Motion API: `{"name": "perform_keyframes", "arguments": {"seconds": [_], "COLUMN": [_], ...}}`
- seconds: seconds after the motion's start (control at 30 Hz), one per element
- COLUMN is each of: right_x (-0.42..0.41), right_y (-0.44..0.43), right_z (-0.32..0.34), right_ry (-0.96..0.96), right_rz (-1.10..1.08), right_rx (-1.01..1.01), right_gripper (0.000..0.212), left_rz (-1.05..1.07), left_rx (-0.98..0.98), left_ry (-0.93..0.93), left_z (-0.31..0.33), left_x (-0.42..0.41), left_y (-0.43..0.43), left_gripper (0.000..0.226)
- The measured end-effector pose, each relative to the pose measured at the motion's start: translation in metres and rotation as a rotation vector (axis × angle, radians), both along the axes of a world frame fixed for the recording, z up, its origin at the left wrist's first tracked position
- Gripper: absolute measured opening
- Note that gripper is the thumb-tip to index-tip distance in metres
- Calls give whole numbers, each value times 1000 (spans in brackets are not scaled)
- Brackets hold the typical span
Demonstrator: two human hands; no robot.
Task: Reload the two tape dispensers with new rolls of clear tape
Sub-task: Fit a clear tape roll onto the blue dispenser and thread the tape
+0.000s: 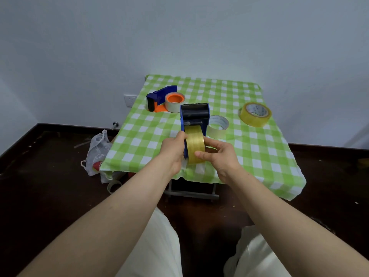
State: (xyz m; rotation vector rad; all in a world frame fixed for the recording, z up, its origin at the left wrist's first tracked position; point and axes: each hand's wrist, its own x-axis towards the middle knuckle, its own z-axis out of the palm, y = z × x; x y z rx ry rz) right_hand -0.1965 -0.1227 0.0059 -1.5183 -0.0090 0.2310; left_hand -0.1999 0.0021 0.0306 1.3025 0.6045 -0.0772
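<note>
While in dispenser (194,114), roll (195,146) btwn hands (171,153) (220,155)

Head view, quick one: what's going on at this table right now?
A person is loading the blue tape dispenser at the near edge of the checked tablecloth. The left hand grips the dispenser's side while the right hand holds the yellowish tape roll sitting in it. A second dispenser, blue and orange, lies at the far left with a pale roll on its orange hub. A thin whitish roll and a full yellow roll lie loose on the right.
</note>
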Motion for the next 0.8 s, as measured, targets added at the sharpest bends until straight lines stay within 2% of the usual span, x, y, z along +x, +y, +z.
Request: {"name": "perform_keyframes", "arguments": {"seconds": [0.23,0.3,0.4,0.57,0.7,0.8], "right_x": [-1,2,6,7,5,4], "right_y": [-1,1,3,7,8,10], "right_z": [0,1,-1,1,5,6], "right_ry": [27,54,46,17,-2,-6], "right_rz": [-42,-78,-106,-112,-90,-97], "right_rx": [43,56,34,5,-10,-10], "right_gripper": [37,47,49,47,32,33], "left_rz": [-79,-100,-117,-65,4,38], "left_rx": [3,11,-1,25,10,-19], "left_ry": [-27,-41,-67,-106,-84,-71], "left_z": [5,3,-1,-8,-13,-13], "left_x": [6,6,3,3,4,6], "left_y": [-3,-2,-2,0,2,2], "left_gripper": [17,14,11,12,29,18]}}
